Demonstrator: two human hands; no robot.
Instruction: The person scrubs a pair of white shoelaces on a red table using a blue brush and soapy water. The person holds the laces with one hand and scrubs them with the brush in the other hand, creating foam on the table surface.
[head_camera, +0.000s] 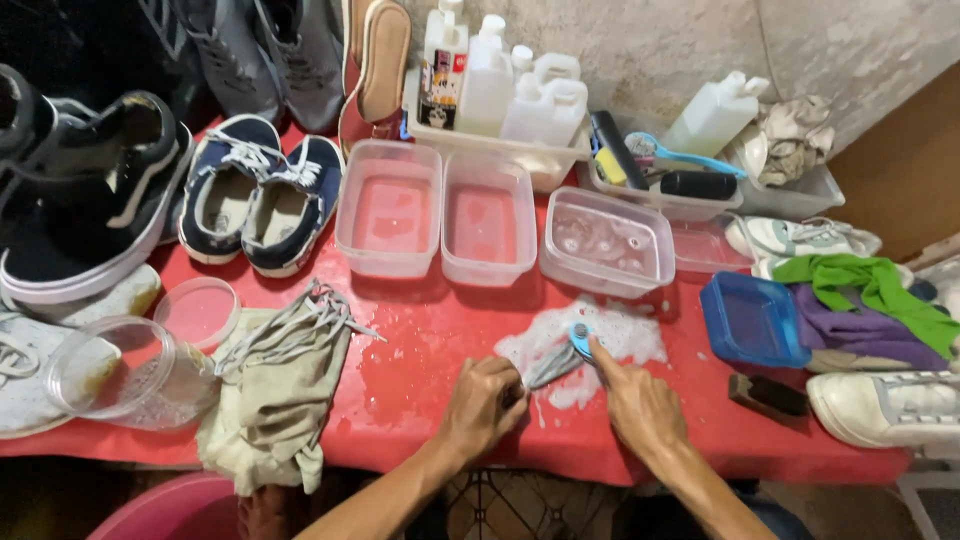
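Observation:
My left hand (482, 404) presses down on one end of a grey shoelace (550, 366) that lies in white foam (590, 345) on the red table (420, 350). My right hand (634, 400) grips a small brush with a blue handle (580, 338) and holds it against the lace in the foam. Both hands sit near the table's front edge.
Three clear water tubs (390, 220) (488, 228) (605, 240) stand behind the foam. Navy sneakers (262, 195) and black shoes (90, 190) lie left; a cloth with laces (285, 355) and a round container (120, 365) front left. White bottles (500, 85), blue tray (752, 318), white shoe (885, 405) right.

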